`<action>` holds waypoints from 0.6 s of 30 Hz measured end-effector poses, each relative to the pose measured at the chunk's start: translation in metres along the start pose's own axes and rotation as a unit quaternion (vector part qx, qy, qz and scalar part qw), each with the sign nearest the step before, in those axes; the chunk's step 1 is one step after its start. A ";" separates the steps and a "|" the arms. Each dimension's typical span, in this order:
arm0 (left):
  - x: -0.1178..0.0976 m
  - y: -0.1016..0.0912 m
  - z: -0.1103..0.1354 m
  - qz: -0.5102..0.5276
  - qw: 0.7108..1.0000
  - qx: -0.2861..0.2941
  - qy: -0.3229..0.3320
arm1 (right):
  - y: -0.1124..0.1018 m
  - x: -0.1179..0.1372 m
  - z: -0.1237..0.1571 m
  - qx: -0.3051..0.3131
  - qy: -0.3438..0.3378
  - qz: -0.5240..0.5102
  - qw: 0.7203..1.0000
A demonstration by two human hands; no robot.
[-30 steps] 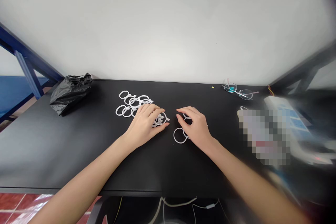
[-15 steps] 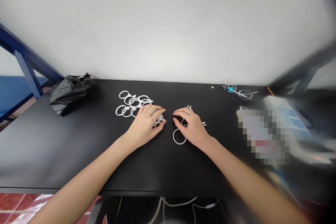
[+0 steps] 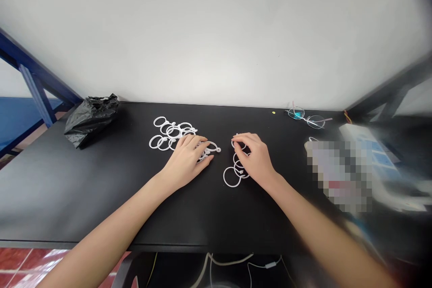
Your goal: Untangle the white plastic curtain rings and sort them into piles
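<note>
A pile of several white plastic rings (image 3: 170, 132) lies on the black table (image 3: 101, 180). My left hand (image 3: 187, 162) rests palm down on the pile's right edge, fingers stretched flat over a few rings. A smaller group of white rings (image 3: 232, 175) lies to the right. My right hand (image 3: 254, 157) is beside that group, its thumb and fingertips pinched on one white ring (image 3: 236, 144) at the group's far end.
A crumpled black plastic bag (image 3: 90, 117) sits at the back left. Eyeglasses (image 3: 305, 117) lie at the back right near the wall. A blurred-out object and white boxes (image 3: 367, 153) crowd the right side. Cables hang below the table's front edge.
My right hand has drawn back to the right and pinched a ring at the far end of its group. My left hand stays on the pile; a ring shows past its fingertips.
</note>
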State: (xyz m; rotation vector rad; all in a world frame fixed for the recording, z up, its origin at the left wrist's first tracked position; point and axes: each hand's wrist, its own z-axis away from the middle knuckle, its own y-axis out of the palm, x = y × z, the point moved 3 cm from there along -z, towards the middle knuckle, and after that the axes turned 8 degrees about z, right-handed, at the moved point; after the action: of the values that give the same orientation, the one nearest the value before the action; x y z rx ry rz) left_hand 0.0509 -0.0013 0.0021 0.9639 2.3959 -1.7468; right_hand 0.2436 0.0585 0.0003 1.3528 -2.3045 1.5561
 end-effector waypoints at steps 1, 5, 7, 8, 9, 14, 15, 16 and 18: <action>0.000 0.000 0.000 -0.005 1.000 -0.001 -0.004 | -0.001 -0.003 -0.001 0.001 0.014 0.015 1.000; 0.002 0.001 0.001 -0.024 0.999 -0.005 -0.029 | -0.003 -0.015 -0.004 0.036 0.064 0.073 0.995; 0.003 0.001 0.001 -0.034 0.999 -0.005 -0.040 | -0.001 -0.019 -0.003 0.054 0.077 0.093 0.991; 0.003 0.001 0.001 -0.038 0.998 -0.004 -0.044 | 0.000 -0.021 -0.003 0.060 0.080 0.101 0.990; 0.003 0.002 0.001 -0.042 0.998 -0.003 -0.047 | 0.000 -0.022 -0.003 0.065 0.082 0.108 0.989; 0.002 0.002 0.001 -0.043 0.998 0.002 -0.052 | 0.002 -0.024 -0.003 0.084 0.078 0.117 0.986; 0.002 0.002 0.001 -0.042 0.998 0.001 -0.050 | 0.002 -0.024 -0.003 0.088 0.077 0.119 0.986; 0.001 0.002 0.001 -0.041 0.998 0.000 -0.048 | 0.002 -0.025 -0.004 0.090 0.076 0.121 0.986; 0.000 0.001 0.001 -0.036 0.998 -0.006 -0.043 | 0.001 -0.025 -0.004 0.092 0.075 0.127 0.985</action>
State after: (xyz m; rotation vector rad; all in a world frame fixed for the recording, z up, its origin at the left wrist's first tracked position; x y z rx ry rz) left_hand 0.0507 -0.0019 0.0008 0.7939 2.4141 -1.7562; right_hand 0.2565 0.0774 -0.0103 0.9598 -2.3645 1.9135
